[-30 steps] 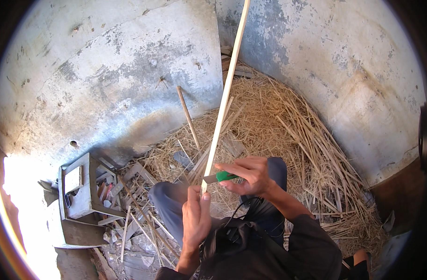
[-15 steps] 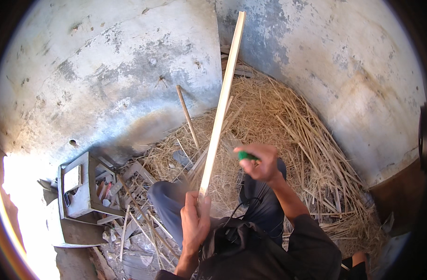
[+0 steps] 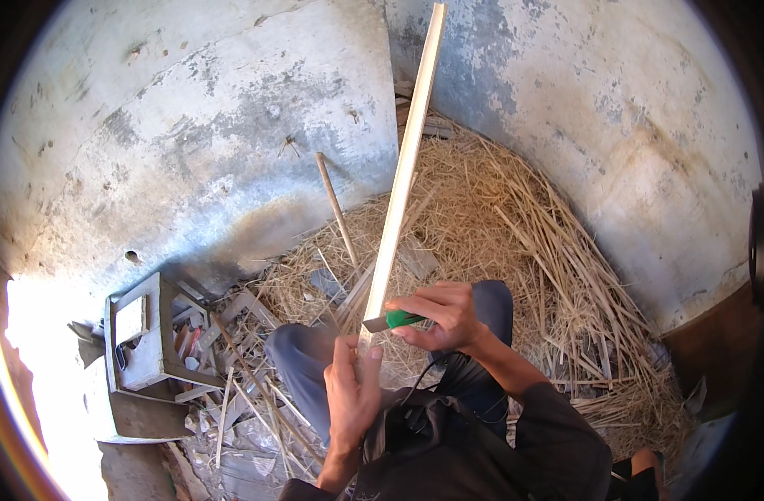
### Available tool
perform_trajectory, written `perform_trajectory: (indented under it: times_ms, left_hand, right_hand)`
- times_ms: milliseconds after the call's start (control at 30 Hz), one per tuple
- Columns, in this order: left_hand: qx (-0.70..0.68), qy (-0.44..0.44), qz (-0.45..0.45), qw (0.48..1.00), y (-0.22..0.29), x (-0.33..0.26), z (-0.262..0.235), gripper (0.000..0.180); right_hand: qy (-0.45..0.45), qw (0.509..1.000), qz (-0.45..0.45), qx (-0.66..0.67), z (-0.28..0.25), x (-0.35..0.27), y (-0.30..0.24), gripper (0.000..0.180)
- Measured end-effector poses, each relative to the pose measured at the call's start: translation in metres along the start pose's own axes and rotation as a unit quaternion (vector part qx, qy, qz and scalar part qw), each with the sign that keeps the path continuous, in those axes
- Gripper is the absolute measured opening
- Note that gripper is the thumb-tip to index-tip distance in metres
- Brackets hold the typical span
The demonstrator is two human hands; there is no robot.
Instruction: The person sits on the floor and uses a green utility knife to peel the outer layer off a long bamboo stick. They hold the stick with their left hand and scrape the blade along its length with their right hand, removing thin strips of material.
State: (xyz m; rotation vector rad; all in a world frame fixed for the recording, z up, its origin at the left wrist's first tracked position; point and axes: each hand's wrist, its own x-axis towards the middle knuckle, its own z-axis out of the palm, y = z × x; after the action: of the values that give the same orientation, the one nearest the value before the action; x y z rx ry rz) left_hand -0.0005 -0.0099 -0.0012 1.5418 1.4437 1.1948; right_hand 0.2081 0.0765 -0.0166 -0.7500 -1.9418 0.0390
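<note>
A long pale split-bamboo strip [image 3: 405, 159], hollowed along its length, slants up and away from me toward the wall corner. My left hand [image 3: 351, 391] is closed round its near end, in front of my left knee. In my right hand [image 3: 445, 316] is a knife [image 3: 403, 318] with a green handle, the fingers wrapped round it. Its short, broad blade lies across the strip just above my left hand, touching or very close to it. Most of the handle is hidden in the palm.
Shavings [image 3: 474, 184] and thin strips heap against the worn walls [image 3: 248, 117]. A stick [image 3: 336, 209] leans at the left wall. To the left stands a small wooden stool-like stand [image 3: 152, 334] among scraps. Another person's bare limb [image 3: 645, 464] shows at the lower right.
My right hand has come down and left, bringing the knife blade onto or close to the strip near my left hand. The strip's far end sits slightly higher.
</note>
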Motion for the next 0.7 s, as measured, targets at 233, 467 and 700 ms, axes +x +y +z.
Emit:
perform_trajectory:
  times_ms: [233, 467, 700]
  left_hand:
    - [-0.039, -0.028, -0.031, 0.998, -0.004, -0.001, -0.004, 0.019]
    - [-0.044, -0.045, -0.06, 0.996, -0.006, -0.004, -0.009, 0.02]
    - [-0.043, -0.048, -0.088, 0.994, -0.003, -0.007, -0.015, 0.02]
  right_hand:
    - [0.015, 0.999, -0.016, -0.04, -0.005, 0.004, -0.001, 0.033]
    - [-0.004, 0.997, -0.03, -0.067, -0.009, 0.005, 0.003, 0.034]
    - [-0.002, 0.998, -0.029, -0.063, -0.004, 0.006, -0.001, 0.034]
